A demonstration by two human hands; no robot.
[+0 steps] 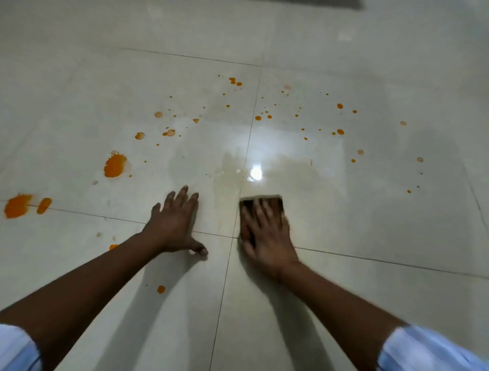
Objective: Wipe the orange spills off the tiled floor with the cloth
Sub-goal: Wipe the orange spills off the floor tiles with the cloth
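Note:
My right hand (267,233) presses flat on a small folded dark cloth (260,201) on the pale tiled floor (370,225); the hand is blurred. My left hand (176,222) lies flat on the floor beside it, fingers spread, holding nothing. Orange spills dot the tiles: a large splat (114,165) to the left, two big blotches (17,206) at the far left edge, a single drop (161,289) near my left forearm, and several small drops (340,131) scattered ahead. A wet streaked patch (230,172) lies just beyond the cloth.
Dark grout lines (230,264) cross between my hands. A bright light reflection (256,172) shines on the wet tile ahead. A dark edge (317,3) shows at the top of the view.

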